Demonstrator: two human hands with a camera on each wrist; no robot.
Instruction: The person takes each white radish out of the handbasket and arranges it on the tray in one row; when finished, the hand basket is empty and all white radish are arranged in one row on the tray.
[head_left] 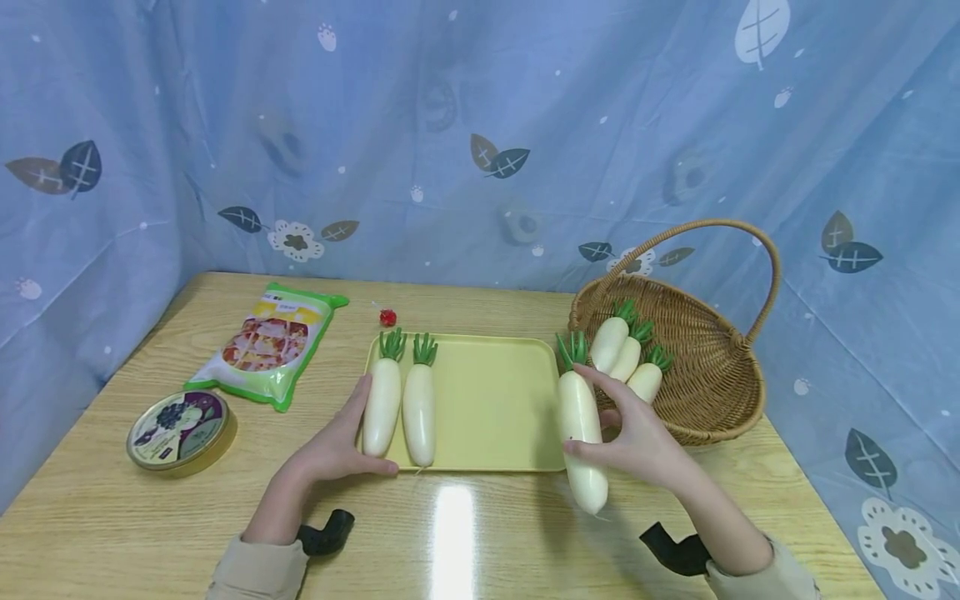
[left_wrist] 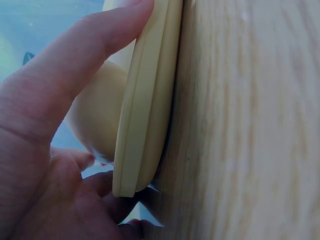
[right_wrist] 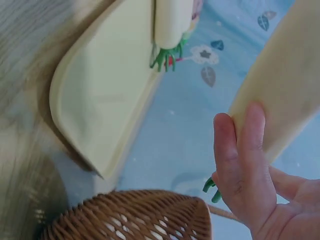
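Note:
My right hand (head_left: 633, 425) grips a white radish (head_left: 579, 408) with green leaves, holding it over the right edge of the yellow tray (head_left: 487, 408). In the right wrist view that radish (right_wrist: 285, 85) lies between fingers and thumb. At the tray's near left corner, my left hand (head_left: 341, 437) holds the rim, its thumb along the front edge; the left wrist view shows the fingers around the tray corner (left_wrist: 142, 115). Two radishes lie side by side on the tray's left part, the outer radish (head_left: 382, 408) beside my left fingers and the inner radish (head_left: 419, 415) to its right.
A wicker basket (head_left: 712, 367) with a tall handle lies tipped at the right, with several radishes at its mouth. At the left are a green-edged food bag (head_left: 270, 343) and a round tin (head_left: 180, 429). A small red item (head_left: 387, 317) lies behind the tray.

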